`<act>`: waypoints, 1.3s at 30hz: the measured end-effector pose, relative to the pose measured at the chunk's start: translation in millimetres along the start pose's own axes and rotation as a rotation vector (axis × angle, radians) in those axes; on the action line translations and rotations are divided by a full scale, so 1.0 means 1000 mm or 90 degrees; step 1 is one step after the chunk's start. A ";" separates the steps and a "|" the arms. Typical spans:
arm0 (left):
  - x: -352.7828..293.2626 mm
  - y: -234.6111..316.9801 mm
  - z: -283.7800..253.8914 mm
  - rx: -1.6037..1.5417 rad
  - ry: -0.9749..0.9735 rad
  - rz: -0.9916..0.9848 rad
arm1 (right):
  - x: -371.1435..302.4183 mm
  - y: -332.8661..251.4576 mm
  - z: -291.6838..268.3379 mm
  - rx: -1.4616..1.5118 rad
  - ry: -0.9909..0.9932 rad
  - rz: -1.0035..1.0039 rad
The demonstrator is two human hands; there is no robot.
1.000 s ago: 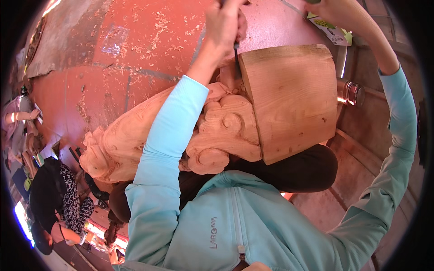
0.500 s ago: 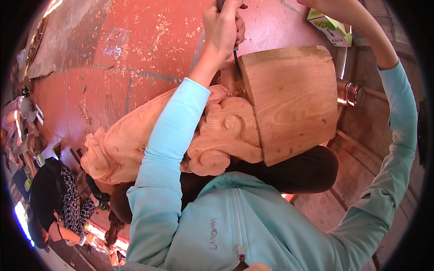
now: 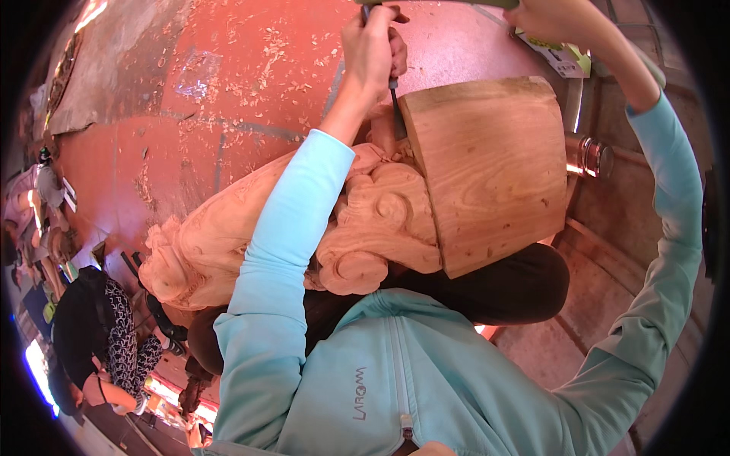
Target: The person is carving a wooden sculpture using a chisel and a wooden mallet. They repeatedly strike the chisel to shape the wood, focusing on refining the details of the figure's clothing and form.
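A large carved wooden figure point(image 3: 384, 213) lies across my dark-trousered lap, with scroll shapes in relief and a plain squared block point(image 3: 490, 167) at its right end. My left hand point(image 3: 371, 57) is closed around the handle of a chisel point(image 3: 397, 114), held nearly upright. The chisel's blade meets the wood at the far left edge of the block. At the upper right, my right hand point(image 3: 551, 19) grips a long greenish stick point(image 3: 464, 2). The stick's left end is at the top of the chisel handle, partly cut off by the picture's edge.
Wood shavings point(image 3: 274, 49) litter the red tiled floor point(image 3: 182, 144). A metal-capped flask point(image 3: 589, 156) and a green-and-white carton point(image 3: 559, 57) stand beyond the block. At the lower left sits another person in black point(image 3: 80, 319), with more people farther off.
My right hand has come down and slightly left, bringing the greenish stick into view at the chisel's top. My left hand and the chisel stay almost in place.
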State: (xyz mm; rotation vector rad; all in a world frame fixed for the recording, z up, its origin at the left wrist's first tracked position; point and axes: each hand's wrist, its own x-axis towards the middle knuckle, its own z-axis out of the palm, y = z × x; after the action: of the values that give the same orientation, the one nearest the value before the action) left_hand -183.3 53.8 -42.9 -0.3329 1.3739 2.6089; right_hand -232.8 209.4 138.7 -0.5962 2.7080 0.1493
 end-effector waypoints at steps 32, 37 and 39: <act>-0.026 -0.001 0.013 0.038 -0.030 -0.064 | -0.005 0.011 0.009 0.098 -0.014 -0.038; -0.016 0.007 0.006 -0.017 0.001 -0.016 | -0.011 -0.007 0.002 0.052 -0.064 0.041; -0.010 0.011 -0.001 0.001 0.008 0.023 | -0.021 -0.009 -0.002 0.123 0.015 0.021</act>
State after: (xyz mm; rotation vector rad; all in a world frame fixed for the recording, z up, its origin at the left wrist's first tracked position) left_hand -176.1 46.6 -32.2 -0.3276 1.3991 2.6397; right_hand -211.5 209.1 148.0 -0.4998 2.7146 -0.1106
